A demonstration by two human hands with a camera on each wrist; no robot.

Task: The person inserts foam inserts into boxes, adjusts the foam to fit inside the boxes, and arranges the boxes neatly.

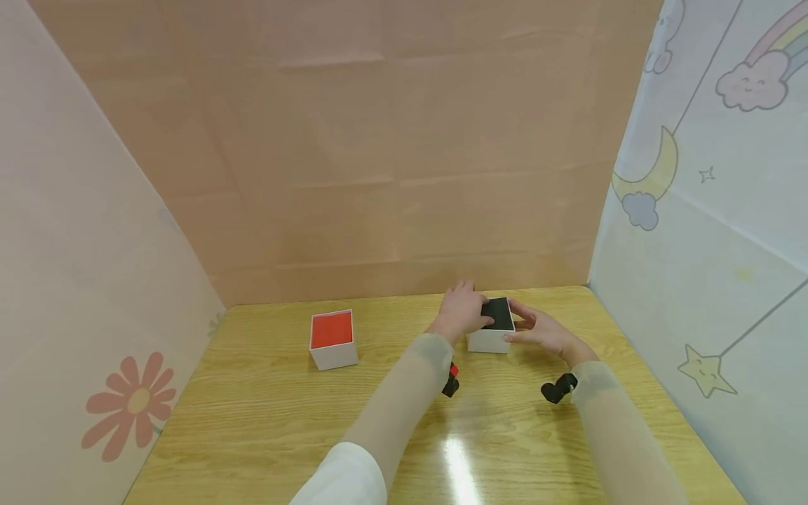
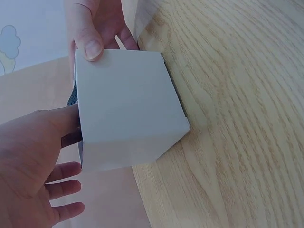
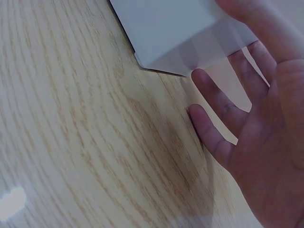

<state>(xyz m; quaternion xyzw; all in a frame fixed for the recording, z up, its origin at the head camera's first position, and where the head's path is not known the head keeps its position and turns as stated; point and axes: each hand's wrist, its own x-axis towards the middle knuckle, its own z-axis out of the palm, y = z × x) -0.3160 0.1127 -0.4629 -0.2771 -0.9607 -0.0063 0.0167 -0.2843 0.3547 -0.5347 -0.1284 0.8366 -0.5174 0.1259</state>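
Note:
A white box [image 1: 488, 341] with a black, textured surface [image 1: 501, 312] in its top stands at the back right of the table. My left hand [image 1: 461, 311] reaches over its left side, with thumb and index finger at the black surface. In the left wrist view, these two reach in at the opening of the white box [image 2: 126, 95], and the other fingers stay loosely extended outside; their tips are hidden inside. My right hand [image 1: 548, 332] holds the box at its right side, thumb on the front face and index finger round the far corner. Its lower fingers [image 3: 216, 102] spread beside the box.
To the left stands a second white box [image 1: 334, 356] with a red top surface [image 1: 332, 330]. Both are on a wooden table [image 1: 271, 414], with a brown paper wall [image 1: 391, 168] behind and patterned sheets at the sides. Black wrist devices [image 1: 558, 388] hang under my forearms.

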